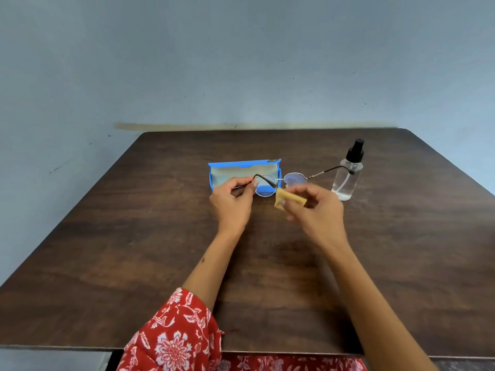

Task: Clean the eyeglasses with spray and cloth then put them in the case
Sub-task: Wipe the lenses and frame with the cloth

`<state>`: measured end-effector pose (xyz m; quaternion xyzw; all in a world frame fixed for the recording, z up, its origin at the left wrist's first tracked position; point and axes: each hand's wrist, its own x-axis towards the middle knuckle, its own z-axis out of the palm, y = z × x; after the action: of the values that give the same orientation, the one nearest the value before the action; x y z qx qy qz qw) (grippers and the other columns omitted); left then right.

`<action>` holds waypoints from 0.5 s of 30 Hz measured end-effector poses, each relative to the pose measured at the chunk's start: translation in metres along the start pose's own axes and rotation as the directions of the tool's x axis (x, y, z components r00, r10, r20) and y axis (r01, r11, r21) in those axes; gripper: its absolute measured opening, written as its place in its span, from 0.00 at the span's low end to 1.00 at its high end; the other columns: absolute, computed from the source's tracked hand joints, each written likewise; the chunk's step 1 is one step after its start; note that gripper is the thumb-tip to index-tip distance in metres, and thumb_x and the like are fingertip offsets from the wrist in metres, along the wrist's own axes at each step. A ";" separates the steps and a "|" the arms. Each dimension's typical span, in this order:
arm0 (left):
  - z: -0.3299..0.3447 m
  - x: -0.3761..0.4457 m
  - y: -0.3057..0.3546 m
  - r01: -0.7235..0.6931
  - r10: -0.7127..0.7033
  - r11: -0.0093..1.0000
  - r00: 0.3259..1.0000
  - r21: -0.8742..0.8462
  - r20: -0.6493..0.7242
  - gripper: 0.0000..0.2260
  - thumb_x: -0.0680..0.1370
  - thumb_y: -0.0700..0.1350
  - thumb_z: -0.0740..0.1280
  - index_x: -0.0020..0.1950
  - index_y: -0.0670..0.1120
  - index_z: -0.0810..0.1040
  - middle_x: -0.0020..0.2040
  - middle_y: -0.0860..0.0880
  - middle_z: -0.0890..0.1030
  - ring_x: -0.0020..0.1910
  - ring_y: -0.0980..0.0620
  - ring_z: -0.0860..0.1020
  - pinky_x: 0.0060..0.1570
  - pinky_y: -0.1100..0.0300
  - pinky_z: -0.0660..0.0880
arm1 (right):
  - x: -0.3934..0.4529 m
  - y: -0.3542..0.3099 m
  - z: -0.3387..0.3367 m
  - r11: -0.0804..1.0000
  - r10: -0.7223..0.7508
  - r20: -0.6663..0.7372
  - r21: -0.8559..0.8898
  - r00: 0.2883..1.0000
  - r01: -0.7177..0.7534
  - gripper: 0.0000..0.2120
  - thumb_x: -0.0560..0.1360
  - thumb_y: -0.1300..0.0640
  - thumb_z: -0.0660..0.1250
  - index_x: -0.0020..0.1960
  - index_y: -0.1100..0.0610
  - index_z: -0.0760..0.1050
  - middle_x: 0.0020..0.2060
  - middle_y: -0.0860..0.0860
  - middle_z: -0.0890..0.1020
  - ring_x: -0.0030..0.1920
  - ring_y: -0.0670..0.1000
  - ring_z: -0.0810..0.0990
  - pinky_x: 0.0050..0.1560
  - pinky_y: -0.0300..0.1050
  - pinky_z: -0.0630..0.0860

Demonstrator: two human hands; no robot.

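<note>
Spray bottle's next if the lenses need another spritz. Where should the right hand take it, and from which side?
Grip the clear body of the spray bottle around its middle, coming from the near right side. It stands upright with that side open, while the eyeglasses arm crosses just in front of its upper part on the left. The right hand holds the cloth, so that likely gets set down first.

A single wide-angle head camera is looking forward and down from the near edge of the counter (134,263), taking in its whole top, the far wall (241,62), and both forearms reaching in from below.
</note>
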<state>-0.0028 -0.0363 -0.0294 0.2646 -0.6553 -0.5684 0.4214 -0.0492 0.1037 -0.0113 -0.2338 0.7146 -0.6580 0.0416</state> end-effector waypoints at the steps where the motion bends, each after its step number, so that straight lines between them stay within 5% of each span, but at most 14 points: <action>1: 0.001 -0.001 0.000 0.000 0.000 1.000 1.000 0.003 0.006 0.09 0.71 0.36 0.72 0.40 0.51 0.82 0.40 0.53 0.84 0.42 0.56 0.83 0.50 0.56 0.80 | 0.003 -0.001 0.003 0.981 -0.165 -0.086 -0.116 0.983 0.154 0.08 0.68 0.65 0.73 0.43 0.53 0.82 0.40 0.49 0.84 0.39 0.45 0.80 0.41 0.39 0.77; 4: 0.002 -0.004 0.003 -0.008 0.008 1.000 1.000 0.003 0.023 0.05 0.71 0.36 0.72 0.45 0.44 0.83 0.40 0.54 0.83 0.41 0.58 0.83 0.49 0.60 0.79 | 0.010 0.002 0.015 0.730 -0.587 -0.072 -0.479 0.807 0.488 0.08 0.68 0.67 0.71 0.46 0.59 0.82 0.42 0.51 0.82 0.42 0.48 0.80 0.40 0.41 0.76; 7: 0.004 -0.006 0.005 -0.034 0.033 0.999 0.999 0.016 0.037 0.06 0.71 0.35 0.72 0.47 0.41 0.83 0.40 0.54 0.83 0.40 0.62 0.82 0.45 0.67 0.78 | 0.016 0.014 0.023 0.458 -0.745 0.069 -0.670 0.663 0.584 0.06 0.71 0.64 0.66 0.43 0.61 0.81 0.41 0.53 0.82 0.40 0.54 0.80 0.30 0.45 0.77; 10: 0.005 -0.007 0.005 -0.052 0.051 0.999 0.998 0.016 0.041 0.06 0.71 0.33 0.71 0.47 0.38 0.83 0.39 0.53 0.82 0.38 0.65 0.81 0.41 0.73 0.76 | 0.017 0.026 0.030 0.380 -0.742 0.149 -0.710 0.654 0.593 0.08 0.74 0.61 0.63 0.42 0.61 0.81 0.41 0.53 0.83 0.39 0.55 0.80 0.27 0.47 0.76; 15: 0.007 -0.004 0.000 -0.052 0.052 0.998 0.999 0.023 0.016 0.05 0.71 0.34 0.72 0.45 0.39 0.83 0.40 0.49 0.83 0.38 0.63 0.81 0.42 0.71 0.76 | 0.011 0.039 0.032 0.411 -0.679 0.209 -0.685 0.703 0.601 0.10 0.69 0.64 0.65 0.49 0.62 0.81 0.44 0.53 0.82 0.45 0.54 0.77 0.42 0.45 0.76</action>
<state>-0.0064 -0.0294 -0.0305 0.2478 -0.6718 -0.5516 0.4277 -0.0587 0.0711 -0.0501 -0.4514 0.7657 -0.3040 -0.3429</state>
